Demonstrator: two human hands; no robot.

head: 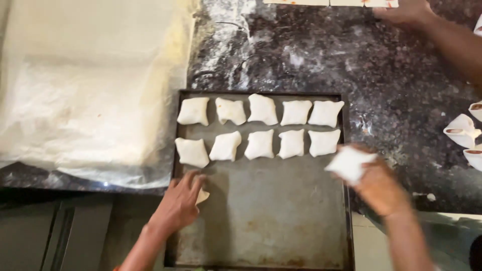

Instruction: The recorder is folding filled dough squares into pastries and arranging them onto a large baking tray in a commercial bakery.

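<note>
The left hand presses its closed fingers on a dough parcel at the baking tray's left edge. The right hand, blurred, grips another folded parcel over the tray's right rim, beneath two rows of parcels. Floured dark surface surrounds them.

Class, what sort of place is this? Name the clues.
Probably a kitchen or small bakery: a metal baking tray holding rows of folded dough parcels, on a flour-dusted dark stone counter.
</note>
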